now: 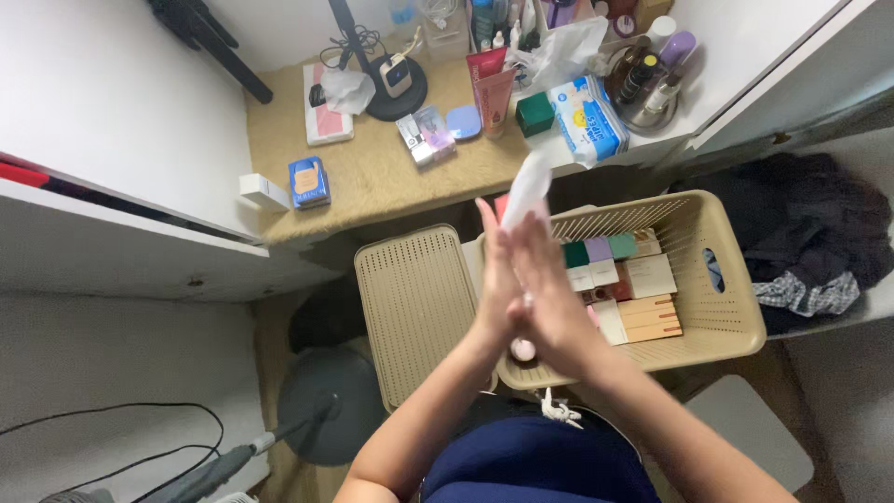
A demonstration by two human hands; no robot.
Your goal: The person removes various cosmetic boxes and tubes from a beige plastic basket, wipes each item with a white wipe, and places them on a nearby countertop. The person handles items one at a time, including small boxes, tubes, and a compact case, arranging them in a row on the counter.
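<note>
Both hands, left hand (496, 279) and right hand (551, 298), pressed around white tube (526, 191), above beige basket (736, 326) of pastel boxes (624, 279)

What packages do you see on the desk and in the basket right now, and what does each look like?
Wipes pack: desk, right side; soft, blue and white with a yellow patch.
Small box: desk, left; flat, blue with an orange panel.
Green box: beside the wipes pack; small cube.
Cartons: inside the beige basket; white, peach, green and lilac.
White tube: between both hands.
</note>
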